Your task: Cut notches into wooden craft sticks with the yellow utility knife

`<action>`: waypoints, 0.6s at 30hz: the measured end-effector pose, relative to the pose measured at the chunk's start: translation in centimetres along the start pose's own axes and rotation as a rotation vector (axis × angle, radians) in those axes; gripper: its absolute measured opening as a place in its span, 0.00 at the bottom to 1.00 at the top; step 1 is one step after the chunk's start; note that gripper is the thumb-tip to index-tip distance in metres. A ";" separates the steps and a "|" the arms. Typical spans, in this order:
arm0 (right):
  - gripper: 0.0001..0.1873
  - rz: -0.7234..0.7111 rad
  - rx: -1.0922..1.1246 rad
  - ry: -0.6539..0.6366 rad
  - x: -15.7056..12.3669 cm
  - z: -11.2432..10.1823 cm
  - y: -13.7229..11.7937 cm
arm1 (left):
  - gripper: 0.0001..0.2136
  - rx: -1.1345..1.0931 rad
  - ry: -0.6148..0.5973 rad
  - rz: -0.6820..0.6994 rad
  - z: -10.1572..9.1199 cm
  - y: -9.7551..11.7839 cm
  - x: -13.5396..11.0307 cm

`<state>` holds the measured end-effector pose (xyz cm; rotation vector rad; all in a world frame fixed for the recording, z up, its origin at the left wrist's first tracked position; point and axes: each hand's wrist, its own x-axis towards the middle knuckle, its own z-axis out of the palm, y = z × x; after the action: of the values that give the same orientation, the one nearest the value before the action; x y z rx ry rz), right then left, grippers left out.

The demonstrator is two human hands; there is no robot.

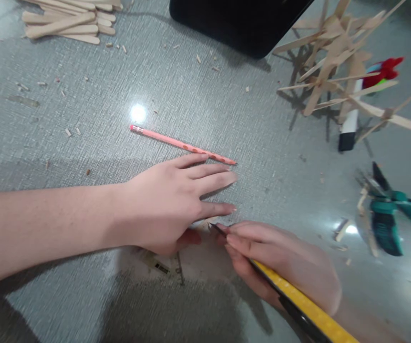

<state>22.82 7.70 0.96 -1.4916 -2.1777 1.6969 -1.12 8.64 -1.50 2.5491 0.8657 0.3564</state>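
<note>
My left hand (pixel 177 200) lies palm down on the table with its fingers stretched out and spread. Just beyond its fingertips is a pink pencil (pixel 169 140) with a pink eraser, its point towards the right. My right hand (pixel 277 257) is closed around a yellow and black utility knife (pixel 294 295). The dark blade tip reaches close to my left thumb and index finger. There, a small pale strip of wood (pixel 207 222) shows, mostly hidden by my left hand. Below my left palm, a clear sheet with dark markings (pixel 160 267) lies on the table.
Popsicle sticks (pixel 62 26) are piled at the back left. A black object (pixel 237 24) sits at the back. To the right stand a structure of glued sticks (pixel 330 62), a white marker (pixel 350 121) and green-handled pliers (pixel 387 209). Wood scraps (pixel 341 231) are scattered about.
</note>
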 end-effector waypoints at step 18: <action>0.26 -0.071 0.043 -0.076 0.1 0.3 -1.2 | 0.29 -0.023 0.030 -0.005 0.0 0.0 0.0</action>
<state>21.79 7.60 1.71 -1.3453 -2.1867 1.7935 -1.15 8.63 -1.53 2.5263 0.8743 0.4017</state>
